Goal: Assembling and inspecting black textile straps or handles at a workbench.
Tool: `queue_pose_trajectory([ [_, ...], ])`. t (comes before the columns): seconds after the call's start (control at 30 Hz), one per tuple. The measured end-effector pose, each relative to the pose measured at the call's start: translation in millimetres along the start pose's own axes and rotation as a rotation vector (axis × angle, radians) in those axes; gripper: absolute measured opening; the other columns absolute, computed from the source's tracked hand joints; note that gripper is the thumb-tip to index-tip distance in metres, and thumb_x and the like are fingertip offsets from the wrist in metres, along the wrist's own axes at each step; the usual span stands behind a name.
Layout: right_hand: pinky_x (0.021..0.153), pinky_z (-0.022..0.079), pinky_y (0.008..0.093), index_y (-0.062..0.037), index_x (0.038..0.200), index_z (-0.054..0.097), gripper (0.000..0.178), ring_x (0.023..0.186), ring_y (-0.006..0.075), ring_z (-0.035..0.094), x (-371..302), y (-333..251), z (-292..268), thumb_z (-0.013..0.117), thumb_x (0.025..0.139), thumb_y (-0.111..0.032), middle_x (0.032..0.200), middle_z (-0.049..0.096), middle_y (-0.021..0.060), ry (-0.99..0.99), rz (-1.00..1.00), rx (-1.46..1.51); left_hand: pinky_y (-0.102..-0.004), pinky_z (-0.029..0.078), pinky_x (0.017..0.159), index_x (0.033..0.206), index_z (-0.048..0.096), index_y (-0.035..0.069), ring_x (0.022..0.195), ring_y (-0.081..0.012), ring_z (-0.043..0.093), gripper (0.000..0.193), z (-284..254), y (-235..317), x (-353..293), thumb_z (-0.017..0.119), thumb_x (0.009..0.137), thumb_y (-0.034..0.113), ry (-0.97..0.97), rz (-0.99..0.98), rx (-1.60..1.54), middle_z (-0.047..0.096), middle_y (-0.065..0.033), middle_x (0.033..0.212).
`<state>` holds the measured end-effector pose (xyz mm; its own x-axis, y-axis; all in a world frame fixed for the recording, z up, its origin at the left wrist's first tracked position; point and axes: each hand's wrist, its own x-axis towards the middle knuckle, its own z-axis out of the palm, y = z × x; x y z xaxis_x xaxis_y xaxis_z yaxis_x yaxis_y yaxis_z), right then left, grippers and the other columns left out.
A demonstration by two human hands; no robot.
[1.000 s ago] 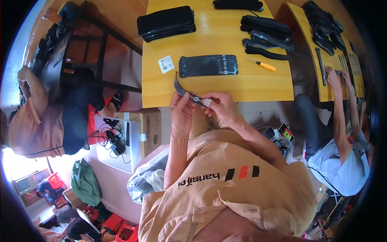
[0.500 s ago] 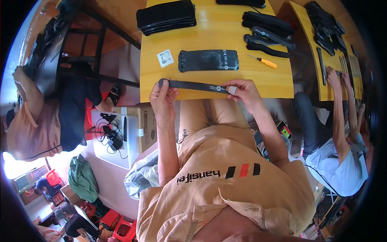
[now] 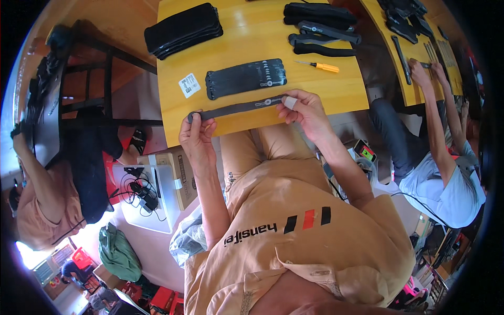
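A long dark grey fabric strap (image 3: 236, 108) with pale printing near its right end stretches between my hands, over the front edge of the yellow table (image 3: 336, 97). My left hand (image 3: 197, 137) pinches its left end between thumb and fingers. The right end is pinched by my right hand (image 3: 308, 116), which has a whitish wrap round one digit. Just beyond the held strap, a row of similar dark straps (image 3: 236, 80) lies side by side, their printed ends at the right. Left of that row is a square white label (image 3: 189, 85) with dark printing.
A thick black stack (image 3: 184, 30) stands at the far left of the table. More dark bundles and loose straps (image 3: 325, 48) lie at the far right, near a yellow-handled screwdriver (image 3: 320, 66). Co-workers sit on both sides; a cardboard box (image 3: 176, 176) stands below left.
The whole view has turned and shifted, so the table sits further left and tilted. Both hands keep their pinch on the strap, which stays stretched between them.
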<state>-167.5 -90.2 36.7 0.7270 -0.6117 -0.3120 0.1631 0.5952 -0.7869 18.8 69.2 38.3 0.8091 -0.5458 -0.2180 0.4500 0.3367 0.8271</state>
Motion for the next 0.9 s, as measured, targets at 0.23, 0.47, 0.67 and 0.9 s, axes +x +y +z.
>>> queue_pose_trajectory([
  [0.23, 0.05, 0.048, 0.0201, 0.0024, 0.09, 0.061, 0.016, 0.058, 0.0114, 0.059, 3.5, 8.8, -18.4, 0.058, 0.08, -0.009, 0.074, 0.063, 0.0085, 0.136, -0.055, -0.182, -0.0226, 0.053, 0.058, 0.092, 0.058, 0.002, 0.063, -0.0119, 0.061, 0.011, -19.7, -5.8, 9.0, 0.058, 0.082, 0.006, -0.037, -0.112, 0.14, 0.062, -0.0053, 0.078],
  [0.47, 0.05, 0.048, 0.0216, 0.0036, 0.089, 0.061, 0.013, 0.058, 0.0127, 0.059, 14.1, 11.6, -30.6, 0.06, 0.078, -0.002, 0.07, 0.061, 0.0084, 0.268, -0.11, -0.295, -0.0205, 0.051, 0.055, 0.09, 0.059, 0.0, 0.06, -0.0117, 0.06, 0.011, -23.6, -10.1, 31.0, 0.06, 0.079, 0.003, -0.112, -0.224, 0.392, 0.061, -0.0058, 0.074],
  [0.67, 0.045, 0.042, 0.0182, 0.0013, 0.085, 0.062, 0.009, 0.052, 0.0071, 0.053, 29.9, 16.1, -30.0, 0.061, 0.076, -0.002, 0.066, 0.059, 0.0037, 0.334, -0.155, -0.366, -0.018, 0.048, 0.052, 0.087, 0.06, 0.0, 0.056, -0.0091, 0.057, 0.008, -22.2, -15.7, 52.0, 0.06, 0.08, 0.005, -0.084, -0.133, 0.452, 0.06, -0.0042, 0.071],
  [0.9, 0.04, 0.035, 0.0156, 0.0004, 0.083, 0.062, 0.007, 0.048, 0.0027, 0.045, 47.9, 21.6, -34.2, 0.061, 0.075, 0.0, 0.06, 0.055, -0.0002, 0.328, -0.138, -0.466, -0.017, 0.035, 0.045, 0.085, 0.059, 0.0, 0.051, -0.0054, 0.046, 0.007, -19.2, -27.8, 63.7, 0.06, 0.081, 0.006, -0.065, 0.061, 0.616, 0.055, -0.0005, 0.066],
])
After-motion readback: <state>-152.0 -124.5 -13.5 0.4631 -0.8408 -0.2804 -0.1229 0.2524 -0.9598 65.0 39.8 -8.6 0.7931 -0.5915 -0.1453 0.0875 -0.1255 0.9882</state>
